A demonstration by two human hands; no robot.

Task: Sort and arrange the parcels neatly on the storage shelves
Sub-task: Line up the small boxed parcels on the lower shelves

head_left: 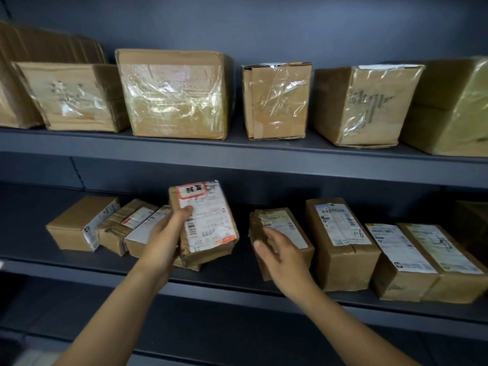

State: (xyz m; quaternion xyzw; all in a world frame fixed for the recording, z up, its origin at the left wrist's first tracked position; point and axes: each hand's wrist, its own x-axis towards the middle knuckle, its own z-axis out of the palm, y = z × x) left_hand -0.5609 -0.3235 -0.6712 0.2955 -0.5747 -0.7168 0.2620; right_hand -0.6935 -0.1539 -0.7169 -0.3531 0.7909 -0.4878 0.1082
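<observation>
Brown parcel pinched in L grip; R grip spread; box marked "1-6".

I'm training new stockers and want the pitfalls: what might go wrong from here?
One-handed grip: the left hand holds the labelled parcel by one side above the lower shelf, so it may slip. The right hand is at the small parcel, which sits close to the shelf's front edge; a nudge might push it off.
</observation>
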